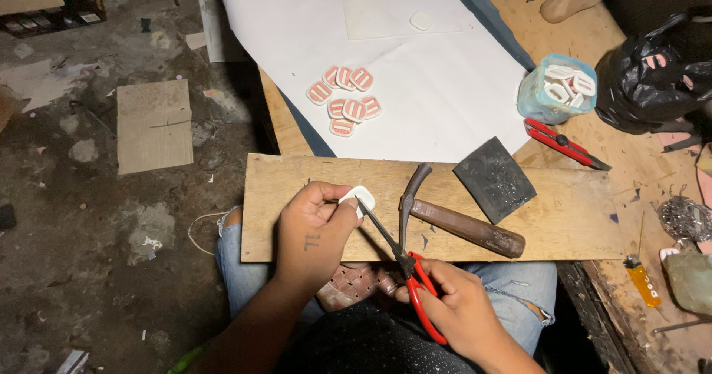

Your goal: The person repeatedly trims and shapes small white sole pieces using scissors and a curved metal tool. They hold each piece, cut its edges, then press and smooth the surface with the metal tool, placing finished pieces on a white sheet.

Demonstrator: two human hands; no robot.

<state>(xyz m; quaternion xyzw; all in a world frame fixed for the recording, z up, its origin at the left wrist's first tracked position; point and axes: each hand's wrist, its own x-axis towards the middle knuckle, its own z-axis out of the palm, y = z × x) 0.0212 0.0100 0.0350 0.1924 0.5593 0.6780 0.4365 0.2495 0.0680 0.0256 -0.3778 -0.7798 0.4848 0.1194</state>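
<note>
My left hand pinches a small white rounded plastic piece over a wooden board that rests across my lap. My right hand grips red-handled scissors, whose open blades point up and left, one tip touching the white piece. A hammer with a brown wooden handle lies on the board just right of the scissors.
A dark square pad lies on the board. Several pink-and-white pieces sit on white paper. A blue cup of white pieces, a red utility knife, a black bag and a yellow lighter sit on the workbench at right.
</note>
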